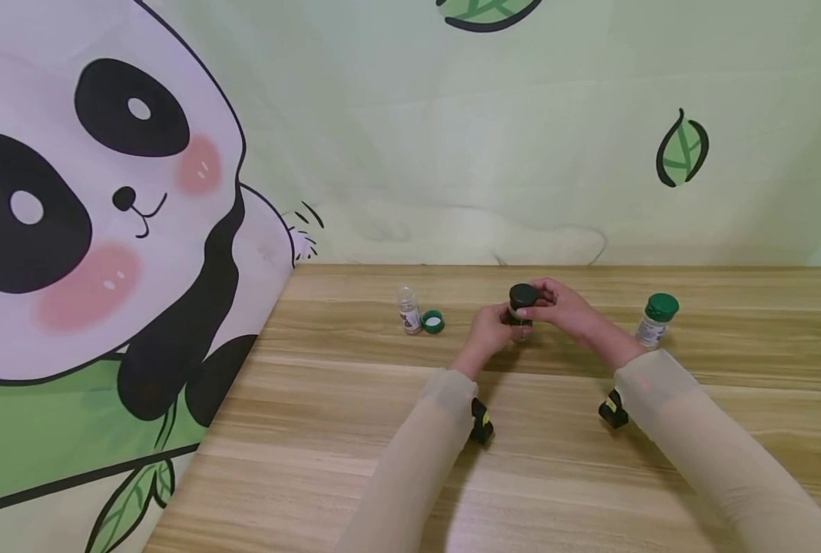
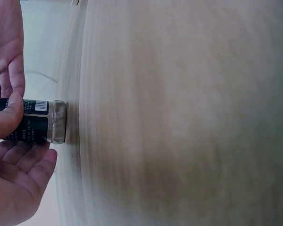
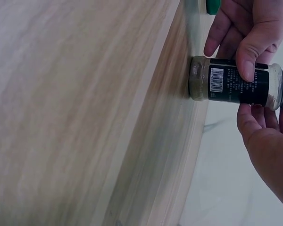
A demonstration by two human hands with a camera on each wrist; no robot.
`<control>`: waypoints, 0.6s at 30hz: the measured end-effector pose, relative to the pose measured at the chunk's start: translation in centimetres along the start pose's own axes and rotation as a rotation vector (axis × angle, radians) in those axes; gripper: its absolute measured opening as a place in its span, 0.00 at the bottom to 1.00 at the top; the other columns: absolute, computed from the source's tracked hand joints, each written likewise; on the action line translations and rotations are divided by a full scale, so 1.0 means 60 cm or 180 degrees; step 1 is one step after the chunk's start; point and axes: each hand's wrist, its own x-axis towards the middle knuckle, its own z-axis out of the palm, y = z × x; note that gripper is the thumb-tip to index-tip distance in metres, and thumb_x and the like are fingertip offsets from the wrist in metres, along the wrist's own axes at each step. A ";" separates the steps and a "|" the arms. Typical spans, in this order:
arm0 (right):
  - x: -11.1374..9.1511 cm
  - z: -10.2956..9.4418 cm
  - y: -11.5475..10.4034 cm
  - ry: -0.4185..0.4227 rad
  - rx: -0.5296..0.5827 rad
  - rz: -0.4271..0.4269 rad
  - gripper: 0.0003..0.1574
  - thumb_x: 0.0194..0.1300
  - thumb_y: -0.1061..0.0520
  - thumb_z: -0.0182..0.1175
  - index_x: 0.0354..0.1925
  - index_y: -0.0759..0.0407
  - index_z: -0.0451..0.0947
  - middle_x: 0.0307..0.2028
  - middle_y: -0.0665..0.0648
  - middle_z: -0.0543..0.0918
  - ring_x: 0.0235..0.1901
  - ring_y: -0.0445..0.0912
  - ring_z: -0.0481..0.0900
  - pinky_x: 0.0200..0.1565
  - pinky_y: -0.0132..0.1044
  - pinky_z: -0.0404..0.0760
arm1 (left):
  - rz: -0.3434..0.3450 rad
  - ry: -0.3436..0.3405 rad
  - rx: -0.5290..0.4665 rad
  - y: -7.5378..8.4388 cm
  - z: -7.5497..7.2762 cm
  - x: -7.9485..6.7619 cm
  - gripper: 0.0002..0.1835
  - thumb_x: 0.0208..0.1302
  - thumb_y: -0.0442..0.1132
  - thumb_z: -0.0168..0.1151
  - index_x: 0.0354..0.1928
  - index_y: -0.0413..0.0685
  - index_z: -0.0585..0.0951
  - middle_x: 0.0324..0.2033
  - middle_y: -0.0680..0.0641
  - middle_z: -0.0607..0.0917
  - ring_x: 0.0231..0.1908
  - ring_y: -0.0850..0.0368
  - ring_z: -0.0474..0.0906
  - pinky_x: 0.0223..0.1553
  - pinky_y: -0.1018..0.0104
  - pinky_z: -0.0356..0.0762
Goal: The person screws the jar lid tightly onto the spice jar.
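Observation:
A spice jar (image 1: 521, 326) with a black cap and dark label stands upright between both hands, its base right at the table. My left hand (image 1: 493, 330) grips its body from the left, with the thumb across the label in the left wrist view. From the right, my right hand (image 1: 567, 311) holds the upper part near the cap, its fingertips on the jar's side in the right wrist view. The barcode on the spice jar's label (image 3: 217, 80) faces the wrist cameras. Part of the jar's body is hidden behind the fingers in the head view.
Left of the hands stands a small clear bottle (image 1: 408, 311), uncapped, with a green cap (image 1: 433, 322) lying beside it. A green-capped jar (image 1: 652, 326) stands behind the right forearm. Panda-printed cloth (image 1: 410, 153) rises at the back edge of the wooden table (image 1: 327, 430).

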 end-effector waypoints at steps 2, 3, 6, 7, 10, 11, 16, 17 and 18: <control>-0.001 -0.001 -0.001 -0.0023 -0.0010 -0.0027 0.39 0.69 0.60 0.59 0.69 0.72 0.54 0.68 0.75 0.64 0.71 0.64 0.61 0.70 0.55 0.62 | -0.0007 0.0000 -0.0016 0.000 0.000 0.001 0.23 0.60 0.36 0.70 0.59 0.46 0.81 0.55 0.43 0.85 0.55 0.52 0.80 0.54 0.63 0.76; -0.001 -0.002 -0.001 -0.0038 -0.0005 -0.0032 0.39 0.69 0.60 0.59 0.69 0.72 0.53 0.69 0.75 0.63 0.71 0.65 0.60 0.71 0.56 0.61 | -0.0007 0.0003 -0.0024 0.000 0.000 0.001 0.23 0.60 0.36 0.70 0.58 0.46 0.81 0.55 0.43 0.85 0.54 0.53 0.80 0.54 0.63 0.76; -0.002 -0.004 -0.003 -0.0105 0.0006 -0.0056 0.40 0.69 0.61 0.59 0.70 0.72 0.52 0.70 0.75 0.61 0.73 0.66 0.57 0.72 0.58 0.59 | -0.0002 0.0006 -0.0053 0.000 0.000 0.001 0.22 0.60 0.36 0.70 0.58 0.45 0.82 0.55 0.43 0.86 0.52 0.53 0.80 0.54 0.63 0.76; -0.002 -0.005 -0.003 -0.0122 0.0011 -0.0045 0.40 0.69 0.61 0.59 0.70 0.72 0.52 0.70 0.74 0.61 0.73 0.66 0.56 0.72 0.59 0.58 | 0.0001 0.0003 -0.0060 0.000 0.000 0.000 0.22 0.60 0.36 0.70 0.58 0.45 0.82 0.54 0.43 0.86 0.52 0.54 0.80 0.54 0.63 0.76; -0.003 -0.007 -0.004 -0.0181 0.0040 -0.0022 0.40 0.69 0.61 0.59 0.70 0.71 0.53 0.71 0.73 0.61 0.73 0.65 0.55 0.72 0.59 0.58 | 0.0007 -0.0003 -0.0050 -0.001 -0.001 0.000 0.22 0.60 0.36 0.71 0.57 0.45 0.82 0.54 0.43 0.86 0.49 0.55 0.80 0.52 0.64 0.76; -0.004 -0.008 -0.004 -0.0191 0.0031 -0.0014 0.39 0.69 0.61 0.59 0.71 0.70 0.54 0.71 0.73 0.61 0.73 0.65 0.56 0.72 0.59 0.58 | 0.0014 -0.0002 -0.0039 -0.001 -0.001 0.000 0.21 0.60 0.37 0.71 0.57 0.46 0.83 0.54 0.43 0.86 0.49 0.55 0.80 0.52 0.65 0.76; -0.007 -0.008 -0.007 -0.0230 0.0005 -0.0016 0.39 0.70 0.62 0.57 0.72 0.69 0.53 0.71 0.73 0.61 0.72 0.65 0.58 0.71 0.59 0.59 | 0.0038 -0.0001 0.0008 -0.002 -0.001 0.001 0.20 0.60 0.37 0.71 0.55 0.45 0.83 0.53 0.44 0.87 0.48 0.57 0.79 0.51 0.66 0.75; -0.007 -0.008 -0.007 -0.0235 0.0000 -0.0026 0.39 0.70 0.62 0.57 0.72 0.69 0.53 0.71 0.73 0.61 0.72 0.65 0.58 0.71 0.59 0.59 | 0.0041 0.0001 0.0009 -0.002 -0.001 0.001 0.20 0.60 0.37 0.71 0.55 0.45 0.83 0.53 0.44 0.87 0.48 0.57 0.79 0.51 0.66 0.75; -0.007 -0.008 -0.007 -0.0236 -0.0005 -0.0037 0.39 0.70 0.62 0.57 0.72 0.69 0.54 0.71 0.73 0.61 0.72 0.65 0.58 0.71 0.60 0.59 | 0.0044 -0.0001 0.0011 -0.002 -0.001 0.001 0.20 0.60 0.37 0.71 0.55 0.45 0.83 0.53 0.44 0.87 0.48 0.57 0.79 0.50 0.66 0.75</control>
